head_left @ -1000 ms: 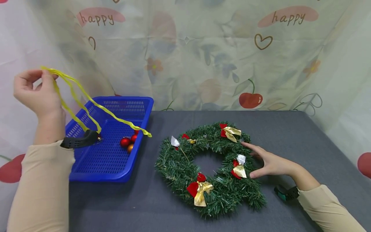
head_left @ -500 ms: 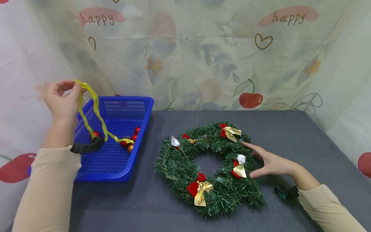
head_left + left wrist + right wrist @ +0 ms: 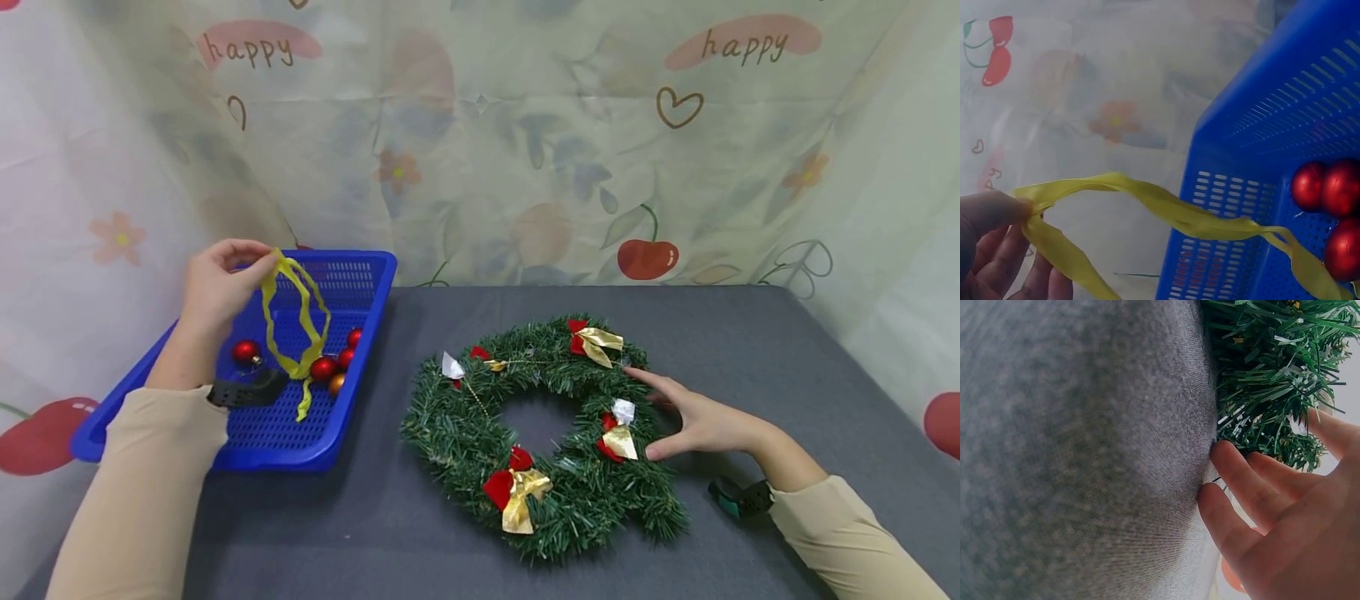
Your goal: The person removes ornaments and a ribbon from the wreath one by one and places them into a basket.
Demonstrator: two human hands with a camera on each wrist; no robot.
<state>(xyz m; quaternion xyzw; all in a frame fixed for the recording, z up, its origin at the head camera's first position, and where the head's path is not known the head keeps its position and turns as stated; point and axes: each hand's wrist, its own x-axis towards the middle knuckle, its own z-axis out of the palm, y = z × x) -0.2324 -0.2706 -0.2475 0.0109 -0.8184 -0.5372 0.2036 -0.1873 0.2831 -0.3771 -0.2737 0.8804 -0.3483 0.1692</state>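
Note:
My left hand (image 3: pixel 221 287) pinches a yellow ribbon (image 3: pixel 303 312) between thumb and fingertips above the blue basket (image 3: pixel 378 308). Loops of the ribbon hang down inside the basket, and one tail dangles in front of the red balls (image 3: pixel 323 368). In the left wrist view the ribbon (image 3: pixel 1172 215) runs from the fingertips toward the basket. A green wreath (image 3: pixel 457 437) with red and gold bows (image 3: pixel 517 492) lies on the table. At its right side rests my right hand (image 3: pixel 708 423), fingers spread and relaxed, touching the wreath's edge; its lower fingertips meet the grey cloth in the right wrist view.
Several red balls and a gold ball (image 3: pixel 337 384) lie in the basket, with another red ball (image 3: pixel 245 352) near its left side. The grey tabletop (image 3: pixel 420 542) reaches back to a patterned curtain (image 3: pixel 480 150).
My left hand has moved right and down with the yellow ribbon, from left of the basket to over it. The right hand and the wreath stay put.

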